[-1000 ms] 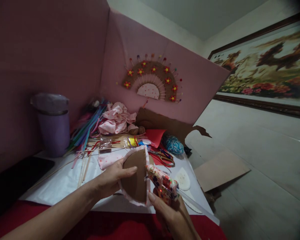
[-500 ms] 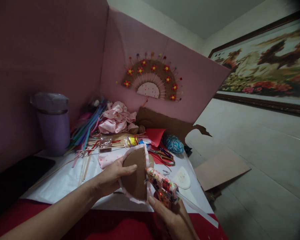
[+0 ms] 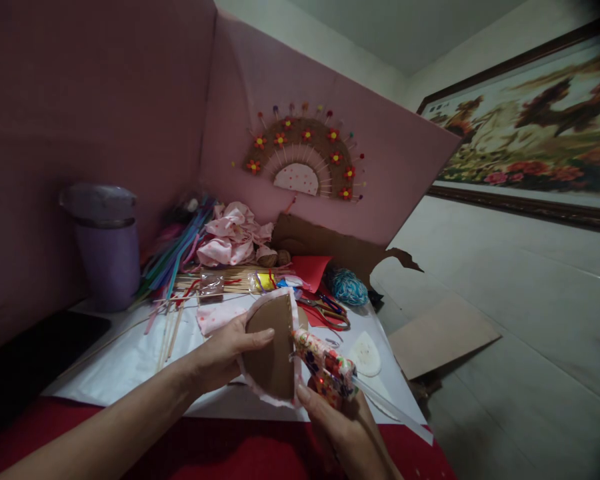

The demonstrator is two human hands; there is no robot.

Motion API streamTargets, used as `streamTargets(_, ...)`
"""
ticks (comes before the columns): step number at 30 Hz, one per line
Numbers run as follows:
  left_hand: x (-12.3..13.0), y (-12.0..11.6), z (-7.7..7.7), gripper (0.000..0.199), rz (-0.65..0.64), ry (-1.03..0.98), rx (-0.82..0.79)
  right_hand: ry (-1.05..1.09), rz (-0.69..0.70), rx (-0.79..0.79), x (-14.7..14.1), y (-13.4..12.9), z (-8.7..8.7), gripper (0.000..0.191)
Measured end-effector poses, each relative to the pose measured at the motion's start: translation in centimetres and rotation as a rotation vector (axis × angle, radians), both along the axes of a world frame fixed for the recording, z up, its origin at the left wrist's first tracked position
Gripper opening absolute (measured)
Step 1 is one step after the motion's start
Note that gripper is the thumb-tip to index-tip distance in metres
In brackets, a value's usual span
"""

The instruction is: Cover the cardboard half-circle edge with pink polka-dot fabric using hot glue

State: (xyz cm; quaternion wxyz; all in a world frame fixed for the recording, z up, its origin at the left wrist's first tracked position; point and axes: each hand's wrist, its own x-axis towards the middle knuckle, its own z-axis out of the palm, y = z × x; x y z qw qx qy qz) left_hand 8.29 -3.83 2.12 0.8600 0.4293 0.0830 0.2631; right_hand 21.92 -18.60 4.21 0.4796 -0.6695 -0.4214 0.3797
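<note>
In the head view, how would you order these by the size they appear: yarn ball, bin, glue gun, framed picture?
1. Framed picture
2. Bin
3. Glue gun
4. Yarn ball
Apparent size only: the glue gun is nearer to the camera than the yarn ball.

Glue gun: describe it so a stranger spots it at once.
Below the pink board, near the front edge of the white sheet, the right grip holds the glue gun. Its nozzle points at the brown half-round piece. Unlike that, it has a flowered body, red light and clear stick jutting out behind.
</note>
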Motion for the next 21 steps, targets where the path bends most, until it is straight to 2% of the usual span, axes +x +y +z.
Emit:
streamTargets(4, 0.0, 0.0, 0.1, 0.044, -0.009, -0.003, -0.01, 0.057, -0.001, 0.119, -0.7, -0.4, 0.6, 0.048)
streamTargets(7, 0.0, 0.1, -0.1, 0.045, -0.003, -0.016, -0.009, 0.087, -0.004, 0.146, -1.1, -0.7, 0.7, 0.05)
streamTargets(13, 0.0, 0.2, -0.2, 0.045, 0.006, -0.003, -0.034, 0.09, -0.028, 0.101, -0.8, -1.0, 0.4, 0.05)
streamTargets(21, -0.1, 0.0, -0.1, 0.041, 0.0, 0.042, -0.008, 0.012, -0.01, -0.016, -0.4, -0.5, 1.1, 0.04)
